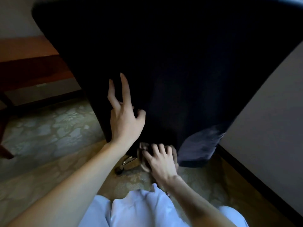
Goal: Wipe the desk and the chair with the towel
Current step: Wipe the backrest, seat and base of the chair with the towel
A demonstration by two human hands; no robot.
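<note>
Item 1. Chair (180,63): dark upholstered back, seen from behind, filling most of the view. It stands on the floor between the worktop and the wall. At the lower right corner of the back is a lighter blue-grey patch (201,148); whether this is lit fabric or a separate cloth cannot be told.

Item 2. Left hand (126,122): laid against the lower left part of the chair back. Two fingers (125,86) are straight and spread, the thumb is bent onto the upholstery, and nothing is gripped.

Item 3. Right hand (161,161): just below the bottom edge of the chair back, fingers curled over the towel.

Item 4. Towel (142,158): a pale brownish wad, blurred, bunched under the right hand just beneath the chair back's bottom edge.

Item 5. Chrome leg (127,161) of the chair base: showing under the bottom edge, left of the towel, ending in a dark caster.

Item 6. Worktop (24,49): reddish wood, at the far left beyond the chair.

Item 7. Floor (49,128): carpet with a pale floral pattern.

Item 8. Wall (270,104): plain and light, at the right, with dark skirting (246,174) along its foot.

Item 9. White garment (144,210): worn by the person, at the bottom edge of the view.
</note>
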